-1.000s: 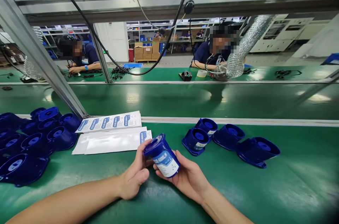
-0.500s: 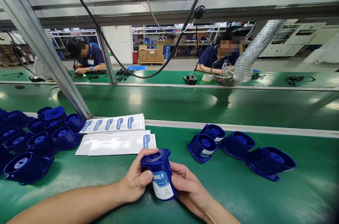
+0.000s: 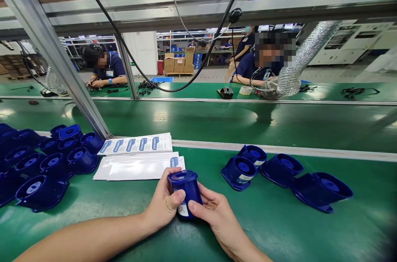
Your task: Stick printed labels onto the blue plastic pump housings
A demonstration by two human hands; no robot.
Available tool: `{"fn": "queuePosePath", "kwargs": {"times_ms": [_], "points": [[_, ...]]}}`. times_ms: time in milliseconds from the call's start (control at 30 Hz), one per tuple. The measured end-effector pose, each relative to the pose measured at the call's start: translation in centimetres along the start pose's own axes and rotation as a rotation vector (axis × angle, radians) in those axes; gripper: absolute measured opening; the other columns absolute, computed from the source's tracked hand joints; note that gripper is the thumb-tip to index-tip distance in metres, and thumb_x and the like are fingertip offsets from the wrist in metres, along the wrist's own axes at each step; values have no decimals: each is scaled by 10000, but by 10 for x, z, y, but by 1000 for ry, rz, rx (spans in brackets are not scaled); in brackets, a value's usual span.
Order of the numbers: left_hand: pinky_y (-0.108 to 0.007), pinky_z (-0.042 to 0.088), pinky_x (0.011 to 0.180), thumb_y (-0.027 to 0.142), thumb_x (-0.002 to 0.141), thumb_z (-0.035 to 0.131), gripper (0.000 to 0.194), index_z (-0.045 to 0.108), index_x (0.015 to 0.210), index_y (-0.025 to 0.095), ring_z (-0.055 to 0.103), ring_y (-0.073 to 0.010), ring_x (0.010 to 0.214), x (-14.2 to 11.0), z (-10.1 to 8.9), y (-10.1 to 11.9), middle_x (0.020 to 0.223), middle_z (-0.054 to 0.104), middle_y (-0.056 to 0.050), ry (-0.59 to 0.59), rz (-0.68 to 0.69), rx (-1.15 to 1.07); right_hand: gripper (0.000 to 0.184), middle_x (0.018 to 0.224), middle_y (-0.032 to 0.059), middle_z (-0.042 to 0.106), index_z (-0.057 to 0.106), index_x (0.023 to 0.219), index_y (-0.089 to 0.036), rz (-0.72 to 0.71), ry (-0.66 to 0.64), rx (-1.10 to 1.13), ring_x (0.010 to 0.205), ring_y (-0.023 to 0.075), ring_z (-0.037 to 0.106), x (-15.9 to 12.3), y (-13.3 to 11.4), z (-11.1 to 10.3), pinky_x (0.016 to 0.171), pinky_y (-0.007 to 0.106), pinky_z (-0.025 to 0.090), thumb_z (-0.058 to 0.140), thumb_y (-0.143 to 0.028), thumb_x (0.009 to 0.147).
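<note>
Both hands grip one blue plastic housing (image 3: 192,189) above the green bench. My left hand (image 3: 166,202) wraps its left side, the thumb lying across the front. From the right, my right hand (image 3: 214,210) closes on it, with the thumb on the front wall near the bottom. Part of a white and blue label (image 3: 182,209) shows low on the housing, between the two thumbs. Behind my left hand lie blank-looking white label sheets (image 3: 136,169), one with a printed label left at its right end, and a printed label sheet (image 3: 136,144).
Many blue housings (image 3: 51,165) crowd the left. Several others stand at the right, including a labelled housing (image 3: 240,171). A metal post (image 3: 74,76) slants up on the left. A black cable (image 3: 130,63) hangs ahead. Co-workers sit across the bench, one beside a silver duct (image 3: 291,76).
The housing has turned in my hands, so its label now faces left and is mostly covered. My right thumb has shifted onto the plain front wall. Another person appears in the background.
</note>
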State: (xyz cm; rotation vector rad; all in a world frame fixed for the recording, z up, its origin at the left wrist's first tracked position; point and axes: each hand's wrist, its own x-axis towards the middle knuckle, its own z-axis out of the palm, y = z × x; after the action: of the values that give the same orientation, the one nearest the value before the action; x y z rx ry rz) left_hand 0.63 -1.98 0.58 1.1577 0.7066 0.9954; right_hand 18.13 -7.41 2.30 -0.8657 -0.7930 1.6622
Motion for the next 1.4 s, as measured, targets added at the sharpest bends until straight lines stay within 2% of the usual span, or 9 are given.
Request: {"fn": "queuePosePath", "kwargs": {"times_ms": [167, 433, 600, 733, 867, 933, 1000, 1100, 1400], "points": [[-394, 520, 970, 730, 755, 870, 823, 529, 1314, 231, 633, -277, 1091, 0, 1, 5, 1209, 700, -119, -5, -5, 28, 636, 1154, 93, 857, 792, 1337, -236, -15, 18, 11, 1089, 291, 791, 3, 7, -4, 1092, 453, 551, 1012, -373, 755], [-398, 514, 974, 675, 707, 938, 965, 437, 1419, 260, 648, -297, 1116, -5, 2, 10, 1275, 674, -140, -70, -47, -24, 599, 1109, 90, 868, 801, 1319, -238, -20, -33, 21, 999, 255, 813, 2, 6, -7, 1029, 399, 592, 1003, -367, 770], [-392, 500, 990, 633, 650, 988, 1169, 285, 1514, 279, 644, -291, 1125, -9, 6, 16, 1324, 641, -146, -101, -78, -8, 662, 1128, 106, 865, 787, 1333, -213, -18, -5, 16, 1047, 285, 812, 3, 13, -13, 1022, 413, 593, 1023, -370, 735], [-421, 533, 937, 463, 636, 1016, 1369, 65, 1610, 328, 676, -276, 1012, -10, 6, 14, 1295, 637, -122, -121, -57, 64, 647, 1165, 121, 857, 781, 1339, -207, -16, -7, 38, 1157, 315, 782, 3, 10, -12, 1088, 457, 555, 1015, -343, 752], [-541, 434, 1154, 454, 555, 1061, 1544, -18, 1650, 317, 638, -382, 1254, -7, 2, 7, 1444, 577, -170, -145, 24, 124, 624, 1225, 128, 841, 793, 1326, -224, -12, -20, 99, 1161, 309, 779, 5, 4, -11, 1133, 464, 526, 1006, -385, 762], [-540, 428, 1161, 642, 613, 998, 1484, 7, 1665, 306, 610, -404, 1312, -5, 1, 4, 1490, 556, -192, -159, 33, 46, 628, 1257, 132, 830, 792, 1330, -229, 12, -33, 132, 1181, 312, 769, 7, 2, -11, 1141, 474, 521, 1000, -413, 767], [-504, 476, 1094, 778, 760, 832, 1269, 96, 1673, 292, 635, -381, 1265, -3, 0, 4, 1469, 586, -190, -150, 33, -33, 614, 1267, 136, 825, 789, 1335, -233, 32, -49, 151, 1197, 316, 761, 8, 2, -13, 1135, 486, 525, 986, -428, 787], [-441, 488, 1055, 713, 909, 726, 966, 270, 1638, 273, 652, -319, 1190, -2, -1, 6, 1389, 654, -154, -90, 35, -12, 609, 1284, 135, 820, 777, 1357, -237, 29, -63, 144, 1201, 303, 760, 10, 4, -14, 1150, 474, 512, 973, -418, 810], [-447, 518, 1054, 707, 853, 799, 876, 448, 1503, 236, 658, -334, 1199, 0, 2, 1, 1292, 702, -141, 11, 31, 17, 587, 1217, 111, 845, 795, 1320, -207, 0, 32, 35, 1128, 303, 793, 3, 0, 2, 1142, 488, 545, 993, -366, 791]]}}
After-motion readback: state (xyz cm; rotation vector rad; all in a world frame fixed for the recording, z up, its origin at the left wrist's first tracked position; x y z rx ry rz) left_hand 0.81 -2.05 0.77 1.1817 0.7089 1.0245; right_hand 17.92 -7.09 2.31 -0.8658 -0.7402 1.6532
